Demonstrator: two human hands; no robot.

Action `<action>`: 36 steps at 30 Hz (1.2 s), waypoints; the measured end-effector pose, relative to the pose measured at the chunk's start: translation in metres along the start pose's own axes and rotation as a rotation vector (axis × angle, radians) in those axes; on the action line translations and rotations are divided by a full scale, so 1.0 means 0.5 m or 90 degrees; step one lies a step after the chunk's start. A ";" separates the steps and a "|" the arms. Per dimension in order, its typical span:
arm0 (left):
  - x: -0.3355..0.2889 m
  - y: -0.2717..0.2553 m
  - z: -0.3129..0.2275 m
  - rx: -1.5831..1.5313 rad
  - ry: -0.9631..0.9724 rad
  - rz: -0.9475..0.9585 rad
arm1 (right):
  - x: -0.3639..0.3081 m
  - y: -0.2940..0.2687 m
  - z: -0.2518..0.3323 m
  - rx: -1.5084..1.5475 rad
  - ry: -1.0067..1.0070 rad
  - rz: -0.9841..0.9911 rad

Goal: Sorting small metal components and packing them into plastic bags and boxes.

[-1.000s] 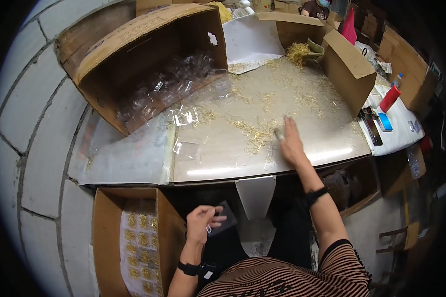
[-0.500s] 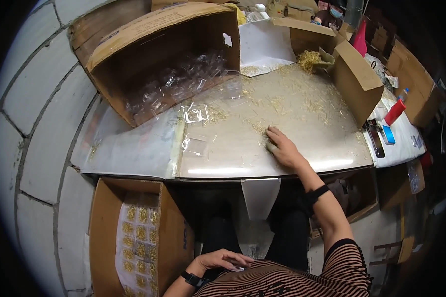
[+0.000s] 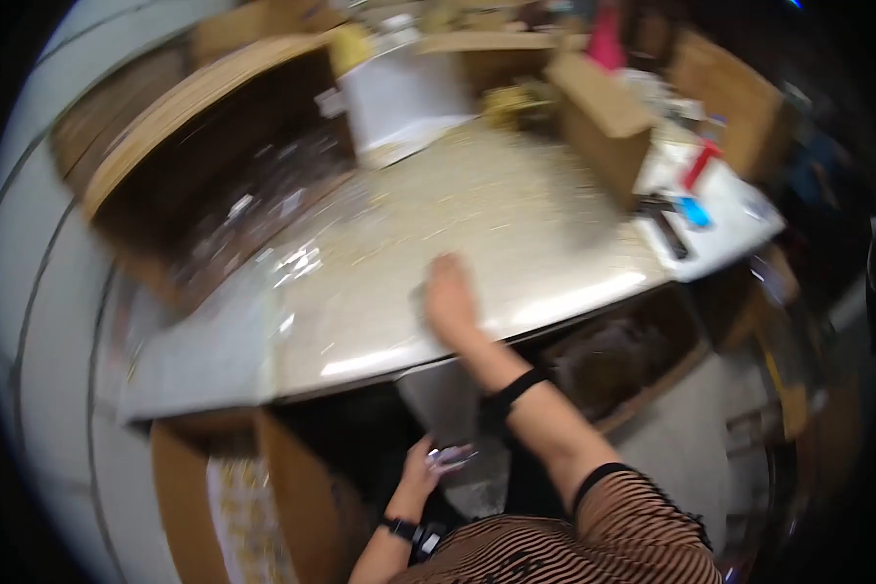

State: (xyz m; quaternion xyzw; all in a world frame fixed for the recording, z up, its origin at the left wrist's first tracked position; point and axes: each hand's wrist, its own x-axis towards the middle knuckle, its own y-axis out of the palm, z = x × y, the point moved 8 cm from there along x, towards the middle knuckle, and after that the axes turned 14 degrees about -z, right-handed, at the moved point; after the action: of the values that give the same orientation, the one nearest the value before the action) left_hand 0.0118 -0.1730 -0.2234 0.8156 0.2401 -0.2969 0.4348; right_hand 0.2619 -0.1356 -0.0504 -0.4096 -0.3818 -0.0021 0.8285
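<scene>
"Where's the front edge?"

"The tabletop [image 3: 360, 316] ends just below the right hand [image 3: 448, 297], which lies low on it, fingers close together. I can't tell if it holds anything."

"And the left hand [image 3: 430, 470]?"

"Below that edge, fingers round a shiny clear piece [image 3: 456, 455], near the grey panel [image 3: 443, 404]."

"How wide is the room?"

"From the big box [image 3: 200, 83] on the left to the flap [image 3: 599, 107] on the right, yellow bits [image 3: 501, 219] between, blurred."

"Anything else in the way?"

"A lower box [image 3: 307, 477] beside the left forearm."

"Writing?"

"Dark marks on the shirt [image 3: 530, 545], too blurred to read."
</scene>
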 end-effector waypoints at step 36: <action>-0.015 -0.016 -0.009 -0.148 0.023 -0.011 | -0.088 0.011 0.132 0.216 -0.053 0.190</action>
State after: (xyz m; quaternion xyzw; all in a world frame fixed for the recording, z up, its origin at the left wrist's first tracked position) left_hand 0.0024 -0.1664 -0.2206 0.7625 0.2878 -0.2562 0.5198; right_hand 0.1909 -0.1007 -0.0572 -0.3163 -0.3459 0.2014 0.8601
